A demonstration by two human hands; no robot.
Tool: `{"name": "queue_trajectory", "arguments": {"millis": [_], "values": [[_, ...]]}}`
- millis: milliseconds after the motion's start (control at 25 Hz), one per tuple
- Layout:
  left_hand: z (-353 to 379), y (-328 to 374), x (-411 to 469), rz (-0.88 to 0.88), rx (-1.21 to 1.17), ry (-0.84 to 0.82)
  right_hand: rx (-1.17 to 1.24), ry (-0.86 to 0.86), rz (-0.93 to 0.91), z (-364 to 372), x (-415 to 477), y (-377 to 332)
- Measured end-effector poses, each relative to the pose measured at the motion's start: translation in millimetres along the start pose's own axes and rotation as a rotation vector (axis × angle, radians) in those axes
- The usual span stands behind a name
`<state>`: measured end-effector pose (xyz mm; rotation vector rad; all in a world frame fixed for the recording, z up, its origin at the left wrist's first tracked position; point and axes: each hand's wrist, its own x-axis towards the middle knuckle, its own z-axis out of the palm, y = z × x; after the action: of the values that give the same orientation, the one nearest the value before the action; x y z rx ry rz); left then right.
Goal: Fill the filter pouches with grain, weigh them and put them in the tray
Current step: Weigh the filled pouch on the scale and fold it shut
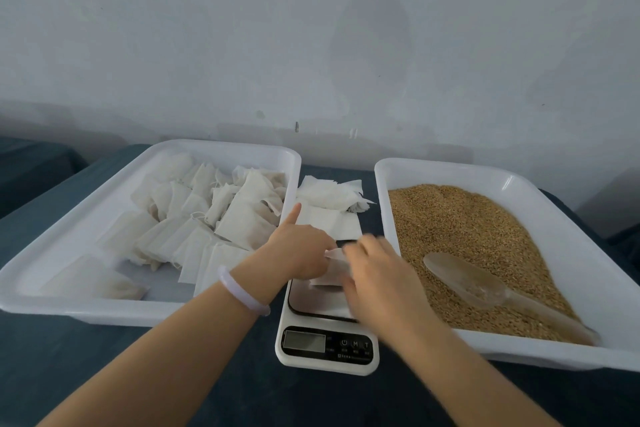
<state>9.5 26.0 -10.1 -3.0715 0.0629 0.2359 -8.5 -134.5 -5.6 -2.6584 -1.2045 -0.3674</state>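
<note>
A white filter pouch sits over the plate of a small white kitchen scale in the middle. My left hand pinches the pouch's top edge, with the index finger pointing away. My right hand is blurred and lies against the pouch's right side; its grip is unclear. The left white tray holds several filled pouches. The right white tray holds brown grain with a clear plastic scoop lying in it.
A loose pile of empty pouches lies on the dark table between the two trays, behind the scale. A grey wall rises straight behind the table. A pale bracelet is on my left wrist.
</note>
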Motion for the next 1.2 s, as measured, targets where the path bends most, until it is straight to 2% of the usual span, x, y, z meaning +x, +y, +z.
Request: {"name": "queue_trajectory", "arguments": {"millis": [40, 120, 200, 280, 360, 600, 760, 880, 1000, 1080, 1200], "values": [[0.1, -3.1, -1.0, 0.017, -0.064, 0.046, 0.04, -0.048, 0.023, 1.0, -20.0, -8.1], [1.1, -6.7, -2.4, 0.033, -0.178, 0.094, 0.084, -0.297, 0.056, 12.5, -52.7, -21.5], [0.9, -6.0, -2.1, 0.038, -0.191, 0.105, 0.041, -0.493, 0.053, 25.2, -68.6, -24.6], [0.8, -5.5, -1.5, 0.036, -0.17, 0.106, -0.029, -0.543, 0.067, 30.4, -69.4, -22.9], [1.5, -5.6, -1.9, 0.037, -0.173, 0.106, -0.02, -0.548, 0.078, 33.3, -67.9, -23.2], [1.0, -4.5, -3.1, 0.021, -0.185, 0.115, -0.042, -0.411, 0.05, 45.1, -77.2, -20.5], [-1.6, -4.5, -3.5, 0.008, -0.305, 0.137, -0.102, -0.226, -0.001, 34.0, -75.1, -7.0], [-3.1, -3.8, -3.5, 0.0, -0.355, 0.149, -0.093, -0.331, -0.011, 34.3, -73.9, -7.5], [-2.6, -3.8, -4.1, -0.011, -0.365, 0.148, -0.093, -0.31, 0.012, 26.2, -66.2, -16.4], [-2.8, -3.1, -4.9, -0.017, -0.367, 0.152, -0.002, -0.334, 0.029, 28.5, -66.9, -17.5], [-3.6, -1.4, -5.8, -0.023, -0.383, 0.164, -0.085, -0.333, 0.024, 43.2, -67.5, -14.2]]}}
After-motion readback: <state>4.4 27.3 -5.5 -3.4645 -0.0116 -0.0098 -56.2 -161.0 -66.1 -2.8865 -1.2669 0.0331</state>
